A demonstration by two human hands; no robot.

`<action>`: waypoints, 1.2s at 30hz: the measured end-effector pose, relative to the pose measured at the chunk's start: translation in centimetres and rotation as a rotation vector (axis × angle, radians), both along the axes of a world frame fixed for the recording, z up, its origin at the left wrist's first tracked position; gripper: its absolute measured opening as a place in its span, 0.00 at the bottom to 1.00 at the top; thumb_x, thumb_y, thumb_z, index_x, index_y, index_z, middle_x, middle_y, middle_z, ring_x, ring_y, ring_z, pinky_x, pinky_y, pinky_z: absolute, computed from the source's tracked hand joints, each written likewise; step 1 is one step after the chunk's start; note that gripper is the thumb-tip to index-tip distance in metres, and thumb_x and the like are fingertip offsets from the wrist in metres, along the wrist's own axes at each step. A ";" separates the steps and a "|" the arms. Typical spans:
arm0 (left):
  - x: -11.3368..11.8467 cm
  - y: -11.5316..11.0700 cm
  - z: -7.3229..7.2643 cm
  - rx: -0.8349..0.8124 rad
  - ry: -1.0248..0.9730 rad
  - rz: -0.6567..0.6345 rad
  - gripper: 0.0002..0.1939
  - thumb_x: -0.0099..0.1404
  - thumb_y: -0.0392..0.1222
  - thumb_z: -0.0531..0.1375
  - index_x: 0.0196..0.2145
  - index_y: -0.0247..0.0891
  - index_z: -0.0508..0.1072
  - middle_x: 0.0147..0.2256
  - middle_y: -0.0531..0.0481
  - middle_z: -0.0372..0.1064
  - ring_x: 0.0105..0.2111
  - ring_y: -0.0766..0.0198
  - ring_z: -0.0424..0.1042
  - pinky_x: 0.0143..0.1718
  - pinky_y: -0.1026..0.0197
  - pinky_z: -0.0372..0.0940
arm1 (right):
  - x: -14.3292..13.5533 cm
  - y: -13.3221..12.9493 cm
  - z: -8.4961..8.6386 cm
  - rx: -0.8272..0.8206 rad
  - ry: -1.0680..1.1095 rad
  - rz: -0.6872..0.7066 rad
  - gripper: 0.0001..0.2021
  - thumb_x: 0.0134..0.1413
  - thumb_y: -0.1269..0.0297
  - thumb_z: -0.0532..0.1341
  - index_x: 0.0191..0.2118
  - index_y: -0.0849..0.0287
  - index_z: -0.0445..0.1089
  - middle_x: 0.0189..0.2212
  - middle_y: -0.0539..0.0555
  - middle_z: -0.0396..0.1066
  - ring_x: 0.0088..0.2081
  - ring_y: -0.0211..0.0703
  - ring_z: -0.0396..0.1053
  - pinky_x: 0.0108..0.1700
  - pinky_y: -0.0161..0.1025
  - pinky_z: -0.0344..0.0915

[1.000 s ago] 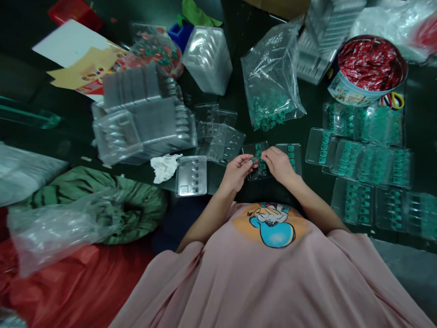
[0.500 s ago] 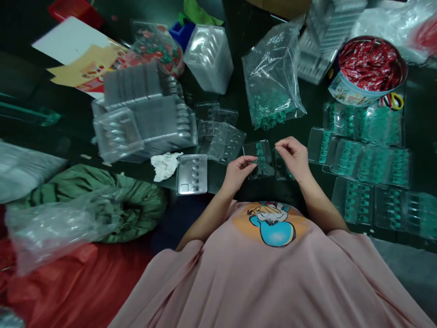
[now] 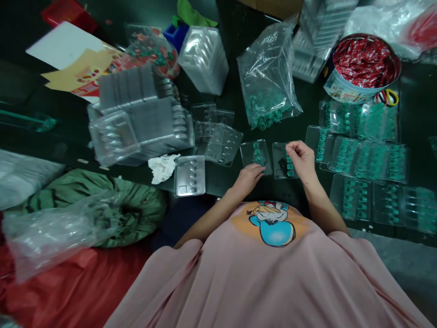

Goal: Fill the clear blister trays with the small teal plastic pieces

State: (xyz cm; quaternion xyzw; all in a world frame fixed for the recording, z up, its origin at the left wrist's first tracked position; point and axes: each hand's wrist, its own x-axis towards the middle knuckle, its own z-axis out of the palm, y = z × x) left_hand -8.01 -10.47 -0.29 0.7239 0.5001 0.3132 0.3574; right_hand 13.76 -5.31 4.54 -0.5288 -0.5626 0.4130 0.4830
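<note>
Two clear plastic trays with rows of small green plastic pieces lie side by side in front of me. My left hand is at the lower edge of the left tray, its fingers drawn together over the bottom of the green row. Whatever those fingertips hold is hidden. Over the upper right corner of the other tray, my right hand pinches thumb and forefinger at the top of its green row. What lies in that pinch is too small to make out.
Filled trays spread at right below a tin of red packets. A clear bag of green pieces lies ahead. Stacked trays, loose clear trays, a crumpled white tissue and a single tray are at left.
My right hand has moved right and slightly down, from between the trays to the right tray's row. My left hand has shifted down toward the left tray's lower edge. The view has moved slightly.
</note>
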 end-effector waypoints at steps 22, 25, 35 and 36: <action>0.0 -0.7 -2.8 0.395 0.250 -0.194 0.08 0.69 0.35 0.56 0.38 0.36 0.76 0.36 0.43 0.72 0.39 0.59 0.73 0.42 0.57 0.70 | -23.1 12.1 12.7 0.455 -0.648 0.464 0.25 0.66 0.76 0.45 0.67 0.62 0.47 0.69 0.58 0.44 0.63 0.49 0.61 0.53 0.42 0.69; -0.1 -0.8 -2.8 0.392 0.281 -0.237 0.08 0.68 0.36 0.58 0.34 0.35 0.76 0.33 0.43 0.73 0.37 0.57 0.73 0.42 0.55 0.71 | -19.8 7.5 7.4 0.473 -0.693 0.432 0.30 0.62 0.76 0.55 0.68 0.56 0.51 0.71 0.61 0.43 0.64 0.50 0.60 0.56 0.44 0.69; -0.8 -0.1 -0.9 0.243 0.330 -0.362 0.14 0.66 0.37 0.61 0.50 0.35 0.74 0.40 0.43 0.68 0.42 0.57 0.71 0.46 0.57 0.70 | -1.5 -11.1 -5.3 -0.050 -0.955 -0.126 0.18 0.62 0.66 0.59 0.57 0.60 0.70 0.62 0.66 0.63 0.61 0.60 0.64 0.57 0.59 0.67; -0.9 -0.1 -0.9 0.242 0.334 -0.380 0.14 0.66 0.37 0.61 0.50 0.35 0.74 0.40 0.43 0.67 0.42 0.57 0.71 0.46 0.57 0.70 | -1.9 -11.7 -5.7 -0.072 -0.992 -0.131 0.17 0.61 0.66 0.59 0.55 0.60 0.72 0.63 0.67 0.62 0.61 0.61 0.63 0.56 0.59 0.67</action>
